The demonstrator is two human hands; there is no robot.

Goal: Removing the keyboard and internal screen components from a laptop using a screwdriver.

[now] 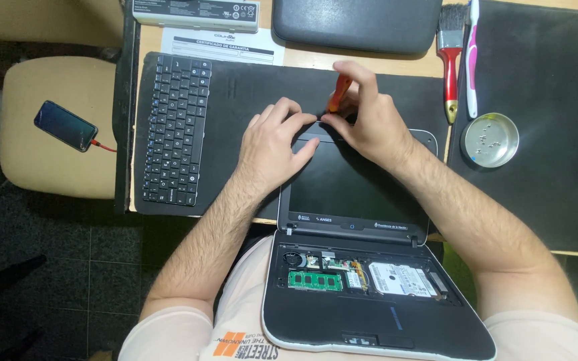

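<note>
A small open laptop (352, 194) lies with its screen lid flat on the desk and its base on my lap. The base has no keyboard, so a green memory board (314, 280) and a silver hard drive (401, 279) show. My right hand (366, 117) is shut on an orange-handled screwdriver (339, 92) held at the far edge of the lid. Beside it my left hand (275, 140) rests on the lid's top corner, its fingertips pressing down.
A detached black keyboard (176, 130) lies on a dark mat (249, 87) at the left. A round metal dish with tiny screws (490, 140), a red-handled brush (450, 60) and a toothbrush (472, 60) lie right. A phone (65, 126) sits on a chair.
</note>
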